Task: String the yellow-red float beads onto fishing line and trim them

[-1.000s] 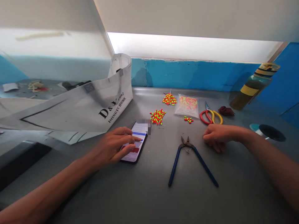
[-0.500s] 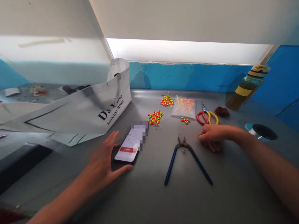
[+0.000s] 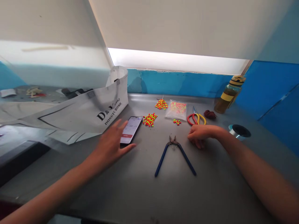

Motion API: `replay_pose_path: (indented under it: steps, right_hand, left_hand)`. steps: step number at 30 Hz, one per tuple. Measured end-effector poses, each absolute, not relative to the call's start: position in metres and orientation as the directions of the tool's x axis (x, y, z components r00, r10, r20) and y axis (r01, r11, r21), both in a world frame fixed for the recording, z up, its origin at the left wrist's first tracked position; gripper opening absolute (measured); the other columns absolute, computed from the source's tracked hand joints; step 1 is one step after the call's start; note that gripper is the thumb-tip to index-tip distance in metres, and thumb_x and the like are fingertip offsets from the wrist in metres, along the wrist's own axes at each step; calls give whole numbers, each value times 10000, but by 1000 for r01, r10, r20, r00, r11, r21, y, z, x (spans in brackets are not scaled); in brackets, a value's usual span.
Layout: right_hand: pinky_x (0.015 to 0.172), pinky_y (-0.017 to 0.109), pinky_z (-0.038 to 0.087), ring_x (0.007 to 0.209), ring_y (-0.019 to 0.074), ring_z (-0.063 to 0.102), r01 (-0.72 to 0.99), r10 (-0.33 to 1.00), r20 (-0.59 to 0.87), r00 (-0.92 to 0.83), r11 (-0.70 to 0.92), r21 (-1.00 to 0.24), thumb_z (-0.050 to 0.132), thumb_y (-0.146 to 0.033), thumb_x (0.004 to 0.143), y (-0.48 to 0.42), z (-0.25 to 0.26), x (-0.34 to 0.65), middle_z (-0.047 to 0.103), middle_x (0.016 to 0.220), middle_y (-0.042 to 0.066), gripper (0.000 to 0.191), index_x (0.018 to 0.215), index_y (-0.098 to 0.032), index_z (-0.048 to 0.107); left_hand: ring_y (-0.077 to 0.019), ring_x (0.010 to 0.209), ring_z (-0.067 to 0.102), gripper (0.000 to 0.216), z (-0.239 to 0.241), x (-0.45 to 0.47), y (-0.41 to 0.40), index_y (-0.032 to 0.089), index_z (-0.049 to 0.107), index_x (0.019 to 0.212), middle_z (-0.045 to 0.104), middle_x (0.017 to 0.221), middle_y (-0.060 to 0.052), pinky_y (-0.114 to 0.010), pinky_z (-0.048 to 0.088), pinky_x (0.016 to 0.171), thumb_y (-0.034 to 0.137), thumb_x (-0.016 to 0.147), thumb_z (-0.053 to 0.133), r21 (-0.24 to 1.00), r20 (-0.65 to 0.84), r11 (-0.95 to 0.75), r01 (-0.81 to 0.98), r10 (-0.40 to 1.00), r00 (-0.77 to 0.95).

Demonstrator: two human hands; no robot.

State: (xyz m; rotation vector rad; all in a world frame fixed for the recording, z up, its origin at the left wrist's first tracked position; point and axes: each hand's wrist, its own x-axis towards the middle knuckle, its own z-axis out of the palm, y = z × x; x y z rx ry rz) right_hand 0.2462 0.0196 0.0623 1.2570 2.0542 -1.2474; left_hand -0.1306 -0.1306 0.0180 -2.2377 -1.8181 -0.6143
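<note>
My left hand [image 3: 114, 138] hovers over or rests at the near-left edge of a smartphone [image 3: 132, 127], its fingers spread and the thumb out along the near end. Whether it touches the phone I cannot tell. The lit screen shows running digits and a red button. My right hand [image 3: 198, 135] rests on the table with its fingers curled in, and nothing shows between them. Just beyond it lie scissors [image 3: 196, 119] with red and yellow handles. Between my hands lie pliers [image 3: 174, 141] with blue handles, jaws apart.
Small red and yellow-green oval pieces form a pile [image 3: 150, 119], with others behind and in a clear bag [image 3: 176, 109]. At right are dark red cord [image 3: 210, 114], a spool [image 3: 241, 132] and a bottle [image 3: 226, 96]. A white bag [image 3: 93, 107] stands left, near a black object [image 3: 23, 158].
The phone lies farther forward, closer alongside the pile, and my left hand has moved forward with it. My right hand stays curled by the scissors. The whole view has shifted.
</note>
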Motion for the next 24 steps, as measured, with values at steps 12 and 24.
replay_pose_path:
  steps: [12, 24]
  right_hand:
    - [656, 267, 518, 782, 197, 675, 863, 689, -535, -488, 288, -416, 524, -209, 840, 20, 115, 274, 708, 909, 107, 273, 1084, -144, 628]
    - [715, 296, 508, 905, 239, 683, 938, 850, -438, -294, 168, -304, 567, -218, 824, 9, 164, 309, 734, 982, 105, 334, 1137, -172, 675]
  left_hand:
    - [-189, 884, 732, 207, 68, 102, -80, 177, 697, 943, 768, 979, -54, -307, 535, 738, 111, 874, 513, -50, 5, -833, 551, 552, 834]
    - [-200, 767, 661, 37, 52, 80, -87, 191, 668, 866, 698, 931, -70, -324, 487, 686, 190, 894, 643, -47, 77, -928, 370, 366, 927]
